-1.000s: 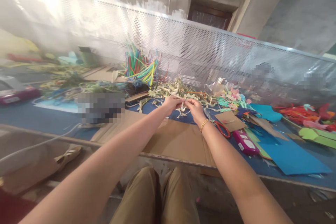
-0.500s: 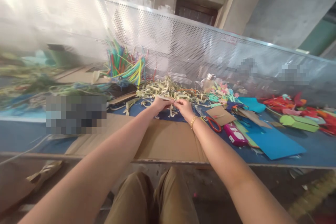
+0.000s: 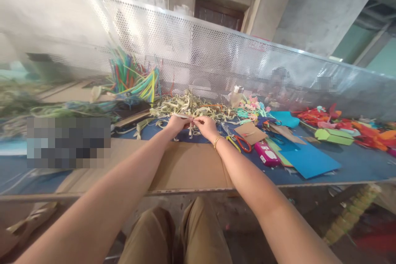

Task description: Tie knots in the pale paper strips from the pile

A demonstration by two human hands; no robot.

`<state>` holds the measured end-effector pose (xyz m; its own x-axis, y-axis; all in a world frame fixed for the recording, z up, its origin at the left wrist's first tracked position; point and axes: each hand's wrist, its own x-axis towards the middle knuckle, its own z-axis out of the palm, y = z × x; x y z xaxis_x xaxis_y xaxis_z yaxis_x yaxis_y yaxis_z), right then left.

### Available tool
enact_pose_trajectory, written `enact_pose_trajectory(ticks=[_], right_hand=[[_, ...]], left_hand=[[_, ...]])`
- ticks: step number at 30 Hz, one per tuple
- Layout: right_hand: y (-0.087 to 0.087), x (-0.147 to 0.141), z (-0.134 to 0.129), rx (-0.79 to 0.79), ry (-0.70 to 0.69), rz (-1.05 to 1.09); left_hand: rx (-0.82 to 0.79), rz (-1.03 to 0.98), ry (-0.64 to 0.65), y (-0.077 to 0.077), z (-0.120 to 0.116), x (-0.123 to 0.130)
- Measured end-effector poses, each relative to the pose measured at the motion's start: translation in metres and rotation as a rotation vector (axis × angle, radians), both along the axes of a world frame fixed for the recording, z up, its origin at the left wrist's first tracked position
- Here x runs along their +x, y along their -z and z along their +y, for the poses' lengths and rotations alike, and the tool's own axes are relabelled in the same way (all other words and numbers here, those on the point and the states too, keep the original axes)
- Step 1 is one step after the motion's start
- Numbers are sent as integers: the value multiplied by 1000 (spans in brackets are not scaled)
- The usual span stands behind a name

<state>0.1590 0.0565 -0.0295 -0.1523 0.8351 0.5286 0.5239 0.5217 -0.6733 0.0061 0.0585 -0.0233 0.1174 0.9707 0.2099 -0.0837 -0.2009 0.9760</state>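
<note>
My left hand [image 3: 179, 123] and my right hand [image 3: 205, 126] meet fingertip to fingertip over the near side of a heap of pale green-beige knotted strips [image 3: 188, 105]. Both are closed in a pinch. Between the fingertips is something small and pale, too small to make out, and a pale strip end hangs just below them. A gold bracelet [image 3: 217, 142] circles my right wrist. Under my forearms lies a brown cardboard sheet [image 3: 192, 167].
Scissors with red handles [image 3: 243, 143], a magenta box [image 3: 266, 154] and blue sheets [image 3: 312, 156] lie to the right. Colourful thin rods [image 3: 133, 74] stand at the back left. Behind the table [image 3: 365, 169] rises a perforated metal panel [image 3: 213, 49].
The view has swung to the right, so the scene sits further left. My hands stay together at the heap, with little visible change in their grip.
</note>
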Motion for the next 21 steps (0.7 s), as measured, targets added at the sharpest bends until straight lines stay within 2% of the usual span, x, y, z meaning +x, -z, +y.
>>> enact_pose_trajectory(ticks=[7,10,14,17,21], right_hand=[[2,-5,-2,-74,36,66],[3,-5,-2,-79,44,68],[2,-2,0,-106,61,91],[2,0,0,-104,51,90],[0,0,-1,-107,31,79]], left_hand=[[111,176,-122,-4,6,-5],[101,161,-37,-6,3,-8],[-18,61,103,-5,-2,-9],[-25,51,105,-4,-2,-7],[18,70,42,-5,0,-6]])
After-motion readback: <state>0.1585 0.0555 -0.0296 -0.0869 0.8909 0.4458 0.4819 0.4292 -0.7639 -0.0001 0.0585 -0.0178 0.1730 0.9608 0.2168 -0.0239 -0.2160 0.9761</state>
